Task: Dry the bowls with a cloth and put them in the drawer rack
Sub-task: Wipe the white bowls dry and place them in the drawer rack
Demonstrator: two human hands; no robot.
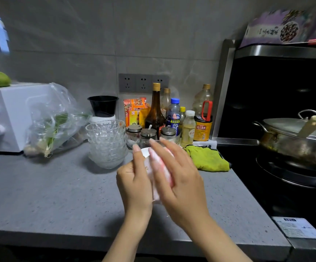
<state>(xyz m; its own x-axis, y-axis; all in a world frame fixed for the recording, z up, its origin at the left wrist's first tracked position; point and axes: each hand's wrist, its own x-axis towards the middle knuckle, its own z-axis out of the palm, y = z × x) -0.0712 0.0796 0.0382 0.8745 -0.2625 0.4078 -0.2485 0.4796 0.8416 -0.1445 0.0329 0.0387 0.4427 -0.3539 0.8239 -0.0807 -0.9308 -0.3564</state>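
A white appliance (8,118) stands at the far left of the grey counter (59,195), with a clear plastic bag of greens (53,125) leaning against it. Just right of the bag is the stack of glass bowls (107,144): clear, faceted bowls nested upright one inside another, resting on the counter in front of a black cup (103,105). Near the stack, above the counter's middle, the left hand (134,184) grips a pink and white cloth (159,173), its fingers curled at the cloth's near side and one finger raised. The right hand (180,184) lies against the cloth's other side with straight, loose fingers pressing it. Whether a bowl sits inside the cloth cannot be told. Behind the hands stand sauce bottles (172,118), then a green rag (207,159), and a lidded pot (296,137) on the stove
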